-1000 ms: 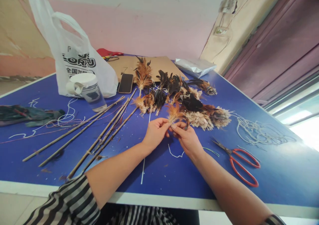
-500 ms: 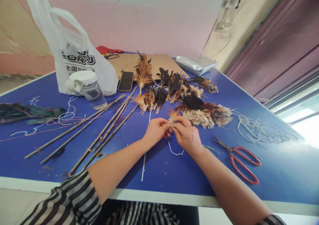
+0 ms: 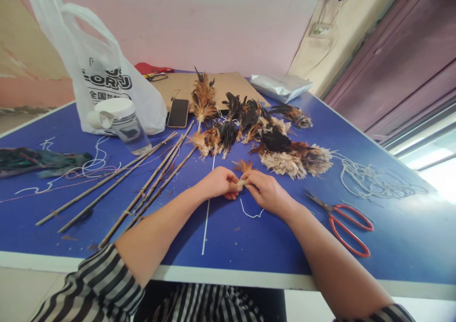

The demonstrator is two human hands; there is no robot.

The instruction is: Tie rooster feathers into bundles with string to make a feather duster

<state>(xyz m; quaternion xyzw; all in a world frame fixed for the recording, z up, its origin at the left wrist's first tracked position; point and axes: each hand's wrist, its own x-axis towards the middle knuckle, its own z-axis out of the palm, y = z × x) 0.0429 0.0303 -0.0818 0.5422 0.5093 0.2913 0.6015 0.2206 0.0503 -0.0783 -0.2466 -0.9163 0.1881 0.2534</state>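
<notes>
Over the middle of the blue table, my left hand (image 3: 223,183) and my right hand (image 3: 267,189) meet fingertip to fingertip. Both are closed on a small bundle of orange-brown feathers (image 3: 244,165), whose pale quill ends lie in the pinch. The feather tips point away from me. Below my right hand a short white string (image 3: 252,214) trails on the table. Scissors with red handles (image 3: 351,224) lie to the right of my right forearm. Just beyond my hands are tied feather clusters (image 3: 285,156) in black, brown and cream.
Several thin sticks (image 3: 146,184) lie left, near a plastic cup (image 3: 123,122) and a white plastic bag (image 3: 103,70). A phone (image 3: 178,113) rests by the cardboard (image 3: 174,84). Tangled string (image 3: 370,177) lies right; a silver packet (image 3: 281,87) sits at the back.
My fingers have shifted slightly on the bundle, and its feathers now lean to the left and lower. The right hand is turned flatter. The view has moved slightly.
</notes>
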